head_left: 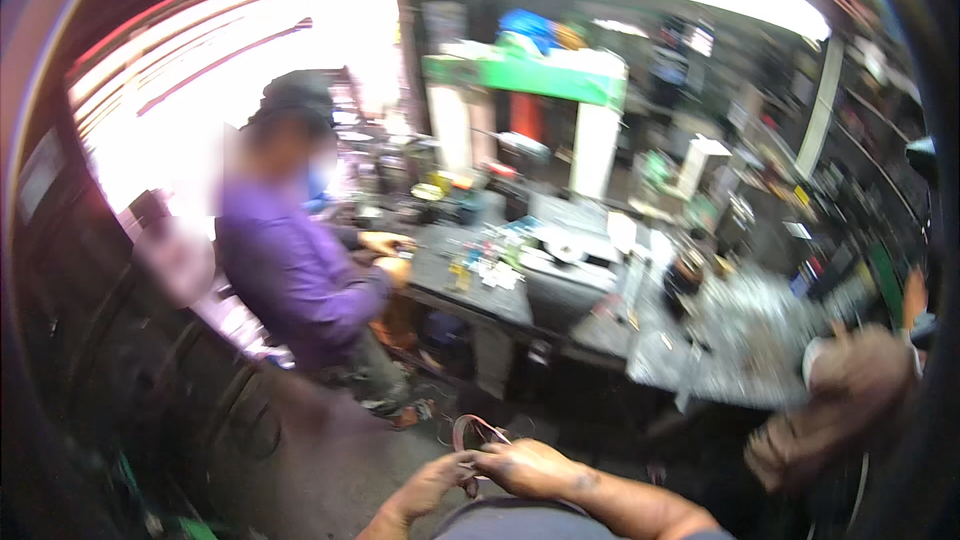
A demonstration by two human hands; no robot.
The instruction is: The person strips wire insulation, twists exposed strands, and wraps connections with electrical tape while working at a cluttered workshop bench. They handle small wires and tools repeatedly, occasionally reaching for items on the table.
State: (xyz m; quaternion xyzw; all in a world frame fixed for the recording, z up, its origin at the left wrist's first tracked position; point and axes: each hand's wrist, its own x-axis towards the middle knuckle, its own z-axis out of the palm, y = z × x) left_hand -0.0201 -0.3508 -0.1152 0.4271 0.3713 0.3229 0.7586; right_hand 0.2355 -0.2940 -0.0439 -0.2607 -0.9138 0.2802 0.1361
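Observation:
Close to my body at the lower edge, my left hand (438,485) and my right hand (527,467) meet, their fingers closed together. Out of them rises a looped reddish wire (461,428), thin and pale in places. Something small and dark hangs below the fingers, too blurred to name. My right fingers overlap the left fingertips, so the exact grip on the wire is partly hidden.
A person in a purple top (290,260) stands at the left end of a dark workbench (440,280) holding small parts. Clear plastic wrap (755,325) covers the bench's right end, beside another person's brown trousers (850,400). A green-topped frame (540,78) stands behind.

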